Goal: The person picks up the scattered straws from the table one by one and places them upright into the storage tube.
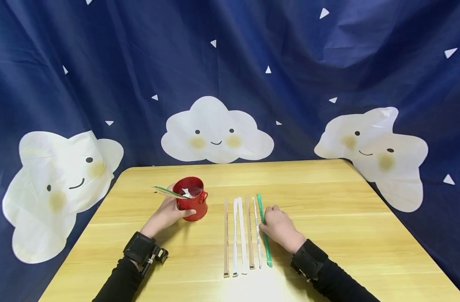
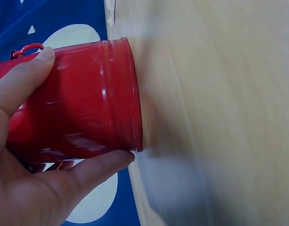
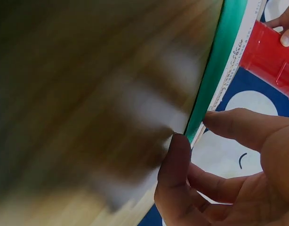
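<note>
The bucket (image 1: 194,207) is taken as reference; it is red and at the table (image 1: 309,184). Whether its base touches the wood cannot be determined.

Left hand (image 1: 168,216): at the left side of the bucket, fingers and thumb wrapped about its wall in a firm hold. A thin green straw (image 1: 168,191) and a thin brown straw project over the bucket's left rim. White scraps (image 1: 186,193) show inside the bucket.

Right hand (image 1: 280,227): well to the right of the bucket, thumb and forefinger pinching the edges of the flat green straw (image 1: 267,249).

Six straws lie in a row to the right of the bucket, lengthwise to the person, near ends well short of it. In order outward from the bucket: brown straw (image 1: 226,241), two white straws (image 1: 240,235), second brown straw (image 1: 249,237), narrow white straw (image 1: 257,237), flat green straw.

Black sleeves (image 1: 118,280) and wrist cameras (image 1: 139,246) are on the near side of the bucket. Beyond the bucket hangs a blue curtain (image 1: 249,25) bearing a cloud (image 1: 216,119).
</note>
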Available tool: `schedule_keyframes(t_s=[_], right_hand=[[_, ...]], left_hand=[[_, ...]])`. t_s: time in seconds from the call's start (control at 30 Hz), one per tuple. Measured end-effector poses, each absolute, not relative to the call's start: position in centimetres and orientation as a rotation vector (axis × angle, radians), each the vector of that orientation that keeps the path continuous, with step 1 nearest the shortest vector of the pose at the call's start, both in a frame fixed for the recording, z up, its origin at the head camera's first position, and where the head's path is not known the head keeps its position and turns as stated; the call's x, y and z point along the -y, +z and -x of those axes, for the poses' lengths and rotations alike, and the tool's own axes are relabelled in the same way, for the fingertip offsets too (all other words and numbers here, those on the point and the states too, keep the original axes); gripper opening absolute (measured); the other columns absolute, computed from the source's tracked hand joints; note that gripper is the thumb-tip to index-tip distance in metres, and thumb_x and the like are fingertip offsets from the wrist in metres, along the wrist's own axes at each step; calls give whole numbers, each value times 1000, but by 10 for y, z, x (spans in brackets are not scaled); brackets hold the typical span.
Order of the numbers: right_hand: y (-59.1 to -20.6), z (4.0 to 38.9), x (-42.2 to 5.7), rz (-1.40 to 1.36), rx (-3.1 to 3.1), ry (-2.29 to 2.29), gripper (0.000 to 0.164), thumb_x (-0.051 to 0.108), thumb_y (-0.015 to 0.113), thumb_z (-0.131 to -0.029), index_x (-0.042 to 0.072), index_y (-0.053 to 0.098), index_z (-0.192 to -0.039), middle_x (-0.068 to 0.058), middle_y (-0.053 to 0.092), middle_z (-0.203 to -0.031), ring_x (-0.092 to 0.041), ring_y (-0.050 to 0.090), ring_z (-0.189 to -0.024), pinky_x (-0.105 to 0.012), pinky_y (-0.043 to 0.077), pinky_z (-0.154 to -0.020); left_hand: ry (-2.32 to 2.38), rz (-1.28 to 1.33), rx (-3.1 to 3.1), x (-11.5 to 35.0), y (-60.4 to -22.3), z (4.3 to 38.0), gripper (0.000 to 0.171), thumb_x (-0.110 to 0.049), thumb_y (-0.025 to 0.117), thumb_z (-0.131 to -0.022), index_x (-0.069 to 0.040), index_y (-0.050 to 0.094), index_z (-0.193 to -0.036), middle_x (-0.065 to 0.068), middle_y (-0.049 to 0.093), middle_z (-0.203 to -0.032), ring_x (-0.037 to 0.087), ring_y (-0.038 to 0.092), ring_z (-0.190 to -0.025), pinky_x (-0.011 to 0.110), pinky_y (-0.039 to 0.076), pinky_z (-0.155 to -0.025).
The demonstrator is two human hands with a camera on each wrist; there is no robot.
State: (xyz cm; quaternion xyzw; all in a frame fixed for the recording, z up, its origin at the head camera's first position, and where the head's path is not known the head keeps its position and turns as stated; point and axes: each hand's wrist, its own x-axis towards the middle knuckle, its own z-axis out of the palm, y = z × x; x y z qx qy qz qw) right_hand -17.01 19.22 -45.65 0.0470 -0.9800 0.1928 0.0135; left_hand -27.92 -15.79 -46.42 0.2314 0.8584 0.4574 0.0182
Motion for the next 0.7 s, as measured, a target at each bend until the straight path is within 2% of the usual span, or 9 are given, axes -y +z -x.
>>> schedule_keyframes(t_s=[0.13,0.37,0.57,0.7], right_hand=[[-458,174,-192,-152,3060,616,28,11,71,-90,5,49,-75,-12,47,-79,-22,42,-67,-32,38,-57],[-455,182,-191,-151,3090,593,23,3,67,-86,5,47,-75,-12,46,-75,-21,37,-67,-32,32,-56],[-454,182,-191,-135,3119,664,28,-3,62,-85,9,40,-72,-7,35,-71,-19,30,-62,-31,23,-56],[-453,185,-191,-105,3137,664,25,-5,61,-84,9,44,-73,-2,30,-68,-17,30,-58,-28,24,-54]], left_hand=[[1443,-741,-2651,159,-463,280,87,-25,87,-80,-5,41,-150,20,34,-151,38,40,-136,63,40,-108],[1439,-755,-2650,159,-463,280,88,-25,88,-80,-5,39,-151,20,36,-151,38,43,-135,62,42,-107],[1450,-748,-2639,159,-465,279,87,-24,87,-80,-5,40,-151,19,37,-151,37,43,-135,61,43,-107],[1451,-749,-2630,159,-464,279,88,-24,88,-79,-7,40,-150,17,38,-151,36,44,-134,59,45,-106]])
